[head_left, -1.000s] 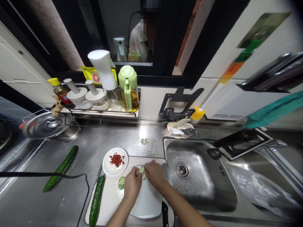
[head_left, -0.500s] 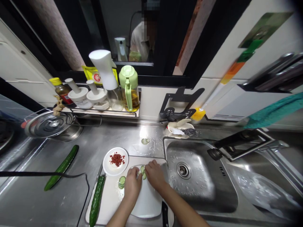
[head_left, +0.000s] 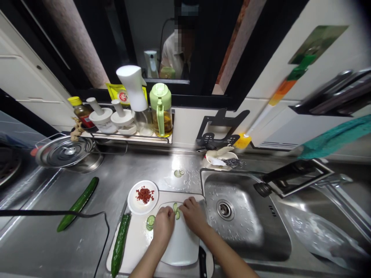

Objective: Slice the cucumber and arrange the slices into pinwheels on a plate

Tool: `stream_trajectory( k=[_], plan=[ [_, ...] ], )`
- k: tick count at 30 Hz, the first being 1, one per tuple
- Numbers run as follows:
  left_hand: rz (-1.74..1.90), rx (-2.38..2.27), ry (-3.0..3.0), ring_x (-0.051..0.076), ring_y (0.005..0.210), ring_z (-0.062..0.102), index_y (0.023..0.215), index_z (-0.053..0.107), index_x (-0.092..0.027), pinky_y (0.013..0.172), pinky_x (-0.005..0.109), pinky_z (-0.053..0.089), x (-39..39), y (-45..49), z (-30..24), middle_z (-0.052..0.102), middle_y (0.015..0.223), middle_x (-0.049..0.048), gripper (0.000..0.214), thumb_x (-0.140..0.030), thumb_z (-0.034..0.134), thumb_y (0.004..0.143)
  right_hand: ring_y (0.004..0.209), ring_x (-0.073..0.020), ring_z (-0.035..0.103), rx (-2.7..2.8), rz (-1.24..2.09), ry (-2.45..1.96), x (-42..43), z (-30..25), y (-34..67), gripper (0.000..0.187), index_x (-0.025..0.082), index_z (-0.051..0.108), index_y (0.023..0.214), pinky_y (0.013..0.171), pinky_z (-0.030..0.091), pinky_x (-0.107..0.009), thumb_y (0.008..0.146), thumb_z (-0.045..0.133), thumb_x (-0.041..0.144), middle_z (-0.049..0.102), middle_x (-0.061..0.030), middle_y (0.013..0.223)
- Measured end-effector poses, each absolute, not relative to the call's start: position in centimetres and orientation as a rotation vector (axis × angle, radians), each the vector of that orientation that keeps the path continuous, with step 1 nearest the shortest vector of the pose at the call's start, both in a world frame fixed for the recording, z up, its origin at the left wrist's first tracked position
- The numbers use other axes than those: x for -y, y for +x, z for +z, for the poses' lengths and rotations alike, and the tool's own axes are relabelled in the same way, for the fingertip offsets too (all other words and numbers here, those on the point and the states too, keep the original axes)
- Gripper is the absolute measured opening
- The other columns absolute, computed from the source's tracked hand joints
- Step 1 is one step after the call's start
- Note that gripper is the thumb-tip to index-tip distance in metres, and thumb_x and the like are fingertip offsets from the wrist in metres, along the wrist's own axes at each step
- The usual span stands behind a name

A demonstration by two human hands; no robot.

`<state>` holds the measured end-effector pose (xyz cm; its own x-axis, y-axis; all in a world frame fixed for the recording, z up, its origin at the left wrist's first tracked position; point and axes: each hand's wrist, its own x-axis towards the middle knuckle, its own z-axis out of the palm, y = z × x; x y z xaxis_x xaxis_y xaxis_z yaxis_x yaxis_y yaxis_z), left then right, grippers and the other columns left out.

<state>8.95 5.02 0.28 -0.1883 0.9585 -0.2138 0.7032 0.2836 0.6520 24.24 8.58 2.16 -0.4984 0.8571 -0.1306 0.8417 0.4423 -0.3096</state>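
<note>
Cucumber slices (head_left: 176,211) lie near the far end of a white plate (head_left: 181,247), between the two hands. The left hand's grip (head_left: 164,224) is drawn together at the fingertips beside them; whether anything is pinched there cannot be told. The right hand's grip (head_left: 194,217) is half curled, fingertips at the slices' edge; a hold on them cannot be made out. A small stack of slices (head_left: 150,222) sits left of the left hand, on the cutting board (head_left: 137,251). Around the plate are a black-handled knife (head_left: 202,261), a dish of red bits (head_left: 132,197) and a cucumber (head_left: 121,244). Beyond, the table (head_left: 127,164) bears a second cucumber (head_left: 79,204).
</note>
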Motion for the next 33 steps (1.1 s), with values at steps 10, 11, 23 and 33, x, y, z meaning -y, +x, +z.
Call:
stream_trajectory(
  k=[10,11,23,33],
  plan=[
    [0.722,-1.924,1.449,0.015,0.073,0.059,0.074,0.064,-0.020,0.070,0.025,0.041,-4.5,7.5,1.6,0.066,0.075,0.0026,0.018,-0.021,0.046,0.079,0.099,-0.0225,0.044,2.351,0.645,-1.600,-6.4,3.0,25.7,0.022,0.020,0.063,0.094,0.081,0.038,-0.033,0.081,0.048,0.010,0.058,-0.0061,0.097],
    [0.755,-1.917,1.446,0.016,0.075,0.060,0.077,0.065,-0.020,0.071,0.026,0.042,-4.2,6.9,1.8,0.067,0.078,0.0031,0.019,-0.022,0.046,0.079,0.098,-0.0227,0.045,2.315,0.666,-1.604,-5.9,3.0,25.8,0.022,0.020,0.063,0.094,0.082,0.038,-0.034,0.081,0.047,0.010,0.058,-0.0066,0.096],
    [0.628,-2.140,1.363,0.019,0.080,0.065,0.102,0.066,-0.018,0.080,0.031,0.048,0.4,-0.7,1.4,0.068,0.102,0.0083,0.032,-0.029,0.051,0.076,0.092,-0.0221,0.049,2.167,0.775,-1.608,0.6,2.3,24.4,0.021,0.020,0.062,0.087,0.081,0.039,-0.035,0.081,0.045,0.008,0.058,-0.0062,0.088],
    [0.615,-2.087,1.413,0.021,0.097,0.062,0.111,0.063,-0.015,0.089,0.031,0.045,-0.3,0.3,0.5,0.065,0.108,0.0109,0.037,-0.027,0.049,0.079,0.092,-0.0205,0.047,2.201,0.792,-1.589,2.5,1.5,23.1,0.020,0.021,0.059,0.082,0.080,0.038,-0.033,0.082,0.046,0.006,0.057,-0.0043,0.087]
  ],
)
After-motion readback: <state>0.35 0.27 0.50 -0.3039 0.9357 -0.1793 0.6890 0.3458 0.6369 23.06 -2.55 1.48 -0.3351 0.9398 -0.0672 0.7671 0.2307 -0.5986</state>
